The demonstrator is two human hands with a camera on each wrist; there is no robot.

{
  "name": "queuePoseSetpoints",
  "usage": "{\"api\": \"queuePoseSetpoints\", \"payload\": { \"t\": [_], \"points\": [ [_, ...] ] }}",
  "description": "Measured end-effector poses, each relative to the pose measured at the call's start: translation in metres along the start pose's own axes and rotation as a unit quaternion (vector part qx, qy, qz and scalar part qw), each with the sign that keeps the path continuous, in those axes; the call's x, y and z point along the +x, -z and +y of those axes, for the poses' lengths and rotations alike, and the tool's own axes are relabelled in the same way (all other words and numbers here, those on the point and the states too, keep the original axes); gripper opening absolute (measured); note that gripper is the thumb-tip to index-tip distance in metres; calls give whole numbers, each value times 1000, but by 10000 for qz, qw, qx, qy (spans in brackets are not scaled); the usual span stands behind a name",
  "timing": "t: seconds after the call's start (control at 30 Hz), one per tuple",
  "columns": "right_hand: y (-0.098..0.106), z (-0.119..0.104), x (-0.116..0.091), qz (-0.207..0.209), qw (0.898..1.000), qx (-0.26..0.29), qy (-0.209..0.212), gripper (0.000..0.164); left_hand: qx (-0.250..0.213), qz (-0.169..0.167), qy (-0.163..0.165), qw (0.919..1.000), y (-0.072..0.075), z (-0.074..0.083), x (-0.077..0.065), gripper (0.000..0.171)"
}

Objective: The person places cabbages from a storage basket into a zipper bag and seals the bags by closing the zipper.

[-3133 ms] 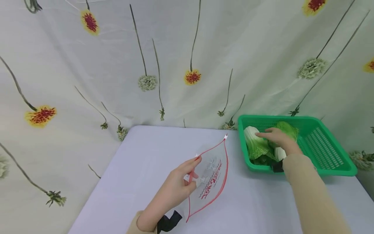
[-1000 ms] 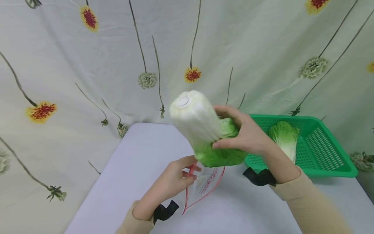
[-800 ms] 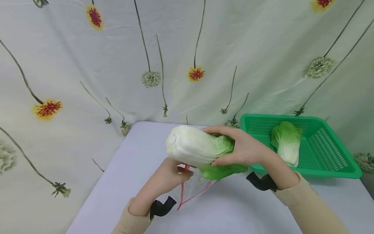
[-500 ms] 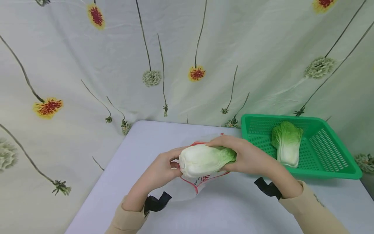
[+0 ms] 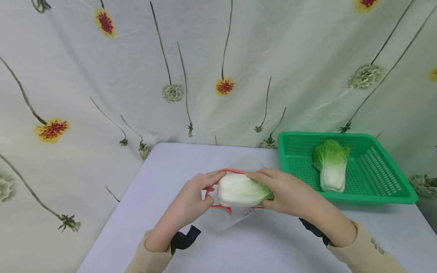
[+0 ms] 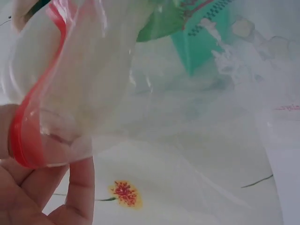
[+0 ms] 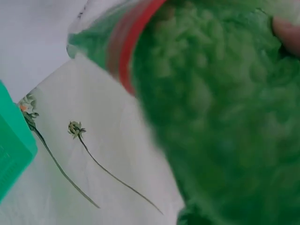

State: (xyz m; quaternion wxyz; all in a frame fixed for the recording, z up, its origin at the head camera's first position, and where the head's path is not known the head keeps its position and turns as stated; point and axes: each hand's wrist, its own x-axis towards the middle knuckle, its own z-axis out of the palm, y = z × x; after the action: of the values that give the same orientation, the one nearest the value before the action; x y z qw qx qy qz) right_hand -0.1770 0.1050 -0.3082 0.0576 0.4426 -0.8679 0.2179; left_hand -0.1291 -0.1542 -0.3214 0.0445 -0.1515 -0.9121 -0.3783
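My right hand (image 5: pixel 293 193) grips a napa cabbage (image 5: pixel 237 190) around its leafy end, the white base pointing left. The cabbage lies in the mouth of a clear zip bag (image 5: pixel 218 223) with a red rim. My left hand (image 5: pixel 189 199) pinches that rim at the left, right beside the white base. In the left wrist view the fingers curl over the red edge of the see-through bag (image 6: pixel 159 112). The right wrist view is filled by the green cabbage leaves (image 7: pixel 215 108), with the bag's red rim (image 7: pixel 129 51) against them.
At the right of the white table (image 5: pixel 184 159) stands a green plastic basket (image 5: pixel 368 200) with perforated walls. Inside it lies a second napa cabbage (image 5: pixel 332 168). A flower-patterned cloth (image 5: pixel 136 57) hangs behind the table.
My right hand took one cabbage from the basket, carried it left and lowered it into the bag's mouth. My left hand kept hold of the bag, which tilted and spread around the cabbage.
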Motion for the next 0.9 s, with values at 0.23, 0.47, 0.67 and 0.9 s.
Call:
{"api": "queuePoseSetpoints", "payload": {
  "t": [0.23, 0.47, 0.67, 0.9],
  "points": [
    [-17, -26, -6, 779, 9854, -1508, -158, 72, 469, 406, -163, 9979, -12, 9, -2, 69],
    [-28, -37, -6, 970, 9537, -2799, 526, 66, 428, 423, -537, 9967, -18, 14, 0, 67],
    [-38, -38, -1, 914, 9056, -3977, 1156, 60, 276, 214, -1152, 9927, -26, 15, 2, 73],
    [-50, -33, 5, 909, 8760, -4442, 1644, 48, 498, 163, -1681, 9844, -27, 19, -1, 78]
  ]
}}
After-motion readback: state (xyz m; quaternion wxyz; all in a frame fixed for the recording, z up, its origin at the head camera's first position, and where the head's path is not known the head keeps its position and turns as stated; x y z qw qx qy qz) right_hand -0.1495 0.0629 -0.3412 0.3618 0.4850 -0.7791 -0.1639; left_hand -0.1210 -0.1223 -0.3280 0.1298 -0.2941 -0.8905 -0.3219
